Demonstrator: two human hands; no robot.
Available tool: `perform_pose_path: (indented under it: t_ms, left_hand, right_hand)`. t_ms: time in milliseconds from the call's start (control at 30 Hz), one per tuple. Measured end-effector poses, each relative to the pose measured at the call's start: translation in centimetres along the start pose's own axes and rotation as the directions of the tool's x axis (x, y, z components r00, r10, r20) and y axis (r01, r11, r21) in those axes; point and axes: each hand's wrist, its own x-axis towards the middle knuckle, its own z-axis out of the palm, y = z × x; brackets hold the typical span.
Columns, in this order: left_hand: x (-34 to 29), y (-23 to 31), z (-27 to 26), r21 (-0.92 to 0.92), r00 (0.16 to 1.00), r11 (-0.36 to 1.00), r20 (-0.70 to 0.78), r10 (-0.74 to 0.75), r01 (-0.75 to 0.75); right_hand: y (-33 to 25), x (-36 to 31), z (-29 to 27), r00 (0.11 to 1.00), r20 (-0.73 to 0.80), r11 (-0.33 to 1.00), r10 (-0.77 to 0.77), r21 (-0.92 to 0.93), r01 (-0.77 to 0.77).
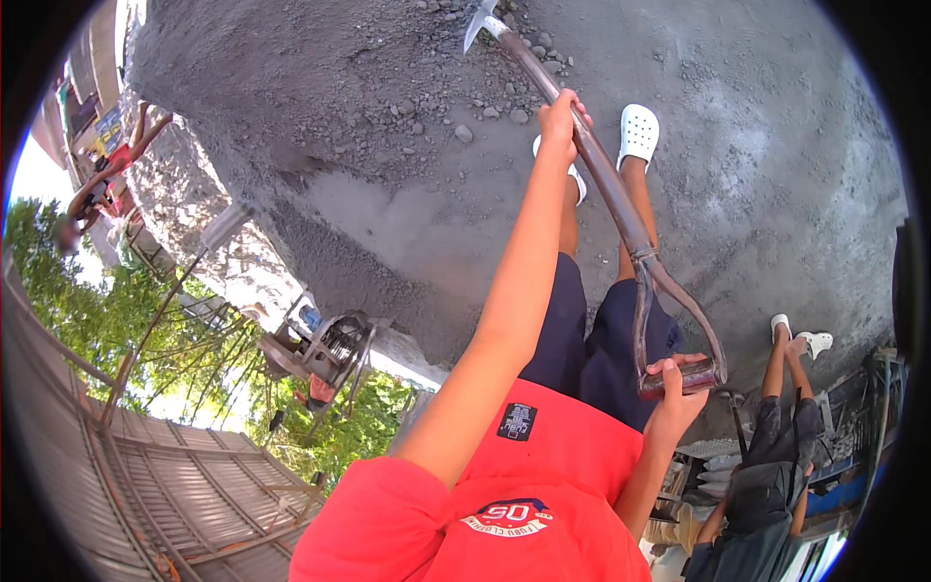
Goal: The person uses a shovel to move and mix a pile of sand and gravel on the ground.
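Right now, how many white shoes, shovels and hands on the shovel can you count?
White shoes: 4, two on the person's own feet, two on the other person
Shovel: 1
Hands on the shovel: 2, left hand, right hand
Total: 7

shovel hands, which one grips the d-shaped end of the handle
The right hand wraps the crossbar of the D-grip at the top of the shovel. The left hand holds the straight shaft much farther down, nearer the blade.

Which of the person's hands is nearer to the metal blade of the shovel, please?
Left. The left hand grips the shaft partway along, closer to the shovel blade; the right hand holds the D-shaped grip at the far end, farthest from it.
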Motion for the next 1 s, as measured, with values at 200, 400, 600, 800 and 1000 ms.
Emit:
perform_pose_path:
  t_ms: [200,400,600,800,1000]
  left_hand:
    - [-6.0,-9.8,3.0,0.083,0.994,0.995,-0.093,-0.051,0.059]
    - [-10.8,-13.1,3.5,0.131,0.987,0.978,-0.002,-0.162,0.161]
    - [-8.8,-6.6,4.0,0.162,0.989,0.980,0.074,-0.129,0.115]
    - [1.7,2.5,3.6,0.329,0.988,0.940,0.146,0.044,-0.091]
    - [-0.1,-1.6,3.0,0.120,0.980,0.991,0.184,-0.079,0.057]
  right_hand:
    - [2.2,-1.5,-8.0,0.921,-0.349,0.981,0.173,0.143,-0.131]
    - [4.7,-3.8,-13.6,0.855,-0.508,0.979,0.107,0.206,-0.001]
    - [4.8,-2.3,-8.3,0.923,-0.385,0.966,-0.016,0.234,0.114]
    - [2.5,1.0,-0.3,0.985,0.082,0.942,0.150,0.290,-0.167]
    - [3.3,-0.2,-2.6,0.997,0.047,0.983,0.065,0.171,-0.072]
